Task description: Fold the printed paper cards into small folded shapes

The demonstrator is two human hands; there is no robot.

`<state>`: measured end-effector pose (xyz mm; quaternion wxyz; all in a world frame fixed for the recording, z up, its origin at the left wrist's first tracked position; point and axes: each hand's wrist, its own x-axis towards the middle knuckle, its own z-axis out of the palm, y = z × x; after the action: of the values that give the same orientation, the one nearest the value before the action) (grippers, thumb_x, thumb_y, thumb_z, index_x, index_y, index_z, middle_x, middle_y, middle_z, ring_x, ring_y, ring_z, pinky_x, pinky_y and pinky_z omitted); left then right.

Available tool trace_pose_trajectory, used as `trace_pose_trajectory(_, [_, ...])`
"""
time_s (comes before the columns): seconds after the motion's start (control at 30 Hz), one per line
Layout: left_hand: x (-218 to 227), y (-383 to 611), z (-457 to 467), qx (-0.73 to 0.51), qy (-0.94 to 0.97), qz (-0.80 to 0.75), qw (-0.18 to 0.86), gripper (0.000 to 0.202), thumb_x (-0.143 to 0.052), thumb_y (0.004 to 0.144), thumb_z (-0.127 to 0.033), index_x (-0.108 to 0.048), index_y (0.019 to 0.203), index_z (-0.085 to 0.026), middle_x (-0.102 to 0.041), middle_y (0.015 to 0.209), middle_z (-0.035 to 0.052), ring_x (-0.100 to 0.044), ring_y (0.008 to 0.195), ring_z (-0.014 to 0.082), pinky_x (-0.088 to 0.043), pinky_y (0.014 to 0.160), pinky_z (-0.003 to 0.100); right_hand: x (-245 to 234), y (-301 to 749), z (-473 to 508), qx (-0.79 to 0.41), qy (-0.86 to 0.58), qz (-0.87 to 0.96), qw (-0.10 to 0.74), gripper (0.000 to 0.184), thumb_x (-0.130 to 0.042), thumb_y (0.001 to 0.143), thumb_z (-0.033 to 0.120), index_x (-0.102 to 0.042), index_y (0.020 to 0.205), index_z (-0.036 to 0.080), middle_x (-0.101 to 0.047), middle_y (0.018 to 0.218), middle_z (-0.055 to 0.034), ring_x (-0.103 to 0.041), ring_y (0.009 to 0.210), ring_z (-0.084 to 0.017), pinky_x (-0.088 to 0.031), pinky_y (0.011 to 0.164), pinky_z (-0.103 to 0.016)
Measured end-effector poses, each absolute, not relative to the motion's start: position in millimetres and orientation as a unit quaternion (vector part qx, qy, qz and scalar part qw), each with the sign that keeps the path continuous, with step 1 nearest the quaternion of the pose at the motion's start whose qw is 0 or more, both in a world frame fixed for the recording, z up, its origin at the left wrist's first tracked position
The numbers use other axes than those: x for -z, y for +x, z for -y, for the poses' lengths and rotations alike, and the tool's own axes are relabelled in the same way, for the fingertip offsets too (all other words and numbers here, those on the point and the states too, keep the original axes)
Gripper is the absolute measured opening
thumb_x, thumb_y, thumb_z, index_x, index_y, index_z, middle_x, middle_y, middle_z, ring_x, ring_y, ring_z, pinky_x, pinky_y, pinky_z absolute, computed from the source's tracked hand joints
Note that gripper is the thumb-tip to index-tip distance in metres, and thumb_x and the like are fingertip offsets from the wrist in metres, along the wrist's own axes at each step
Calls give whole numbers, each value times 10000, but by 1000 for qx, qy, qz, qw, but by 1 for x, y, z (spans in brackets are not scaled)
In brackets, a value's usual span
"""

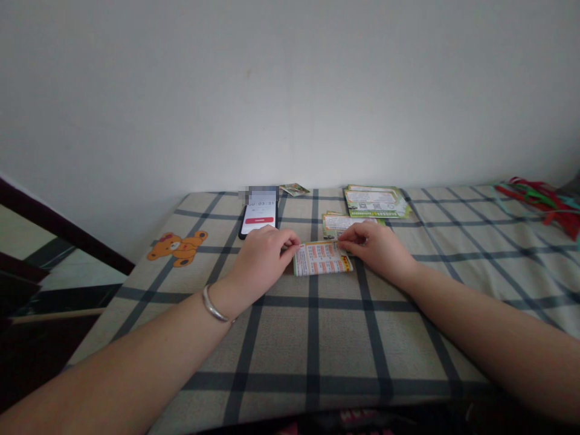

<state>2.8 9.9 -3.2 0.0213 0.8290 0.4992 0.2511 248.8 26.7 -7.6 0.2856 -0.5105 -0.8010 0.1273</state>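
Note:
A small printed paper sheet (322,258) with red and orange blocks of text lies near the middle of the checked tablecloth. My left hand (269,251) pinches its upper left corner between thumb and fingers. At its upper right corner, my right hand (374,244) has thumb and fingertips closed on the edge. Just behind the sheet is another green-and-white leaflet (347,223), partly covered by my right hand. A silver bangle (214,304) circles my left wrist.
A phone (259,217) showing a running timer lies behind my left hand. A stack of green leaflets (376,201) and a small folded paper (295,190) lie by the wall. A bear cut-out (177,248) is at left, red and green ribbons (544,202) at far right.

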Motion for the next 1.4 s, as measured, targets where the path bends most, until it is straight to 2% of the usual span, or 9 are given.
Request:
trace_pose_trajectory(0.13, [2,3,-9,-232,827,-511,-18,54,-636,854,-262,-673,843,-225,-674,804,8,-594,821,214,-401,815,396,9,248,-28,-139,-510,802,280,80,-648,818,271,-712,796,228,-693,766,-4,-603,710,-161,-454,633,-296])
trace_pose_trajectory(0.23, [1,2,-8,-226,831,-506,-43,77,-632,862,-280,-692,840,-237,-671,795,15,-577,838,222,-391,798,388,10,248,-28,-133,-508,807,270,76,-645,820,271,-710,804,234,-684,770,-3,-596,724,-164,-450,647,-297])
trace_pose_trajectory(0.53, [3,3,-11,-214,852,-475,-51,73,-654,846,-250,-704,811,-211,-707,804,10,-548,839,220,-396,763,357,8,244,-25,-48,-502,827,249,60,-656,819,259,-710,813,235,-678,794,-31,-586,830,-210,-434,731,-324])
trace_pose_trajectory(0.73, [3,4,-11,-214,854,-472,-50,81,-646,853,-253,-701,812,-208,-705,808,12,-541,845,218,-399,772,362,6,242,-25,14,-462,855,233,52,-661,823,238,-704,805,214,-708,781,-21,-572,794,-212,-405,747,-331])
trace_pose_trajectory(1.23, [3,3,-11,-205,854,-476,-43,72,-648,847,-261,-673,819,-200,-677,820,19,-522,876,223,-415,810,372,13,246,-38,-59,-470,847,241,50,-686,795,281,-703,781,236,-681,742,11,-581,720,-168,-400,713,-318])
trace_pose_trajectory(1.4, [4,3,-12,-210,855,-471,-61,85,-674,827,-252,-675,900,-207,-663,897,27,-513,937,232,-421,848,385,14,249,-41,-47,-398,880,256,65,-668,825,228,-713,873,229,-698,875,-19,-596,864,-187,-413,824,-339])
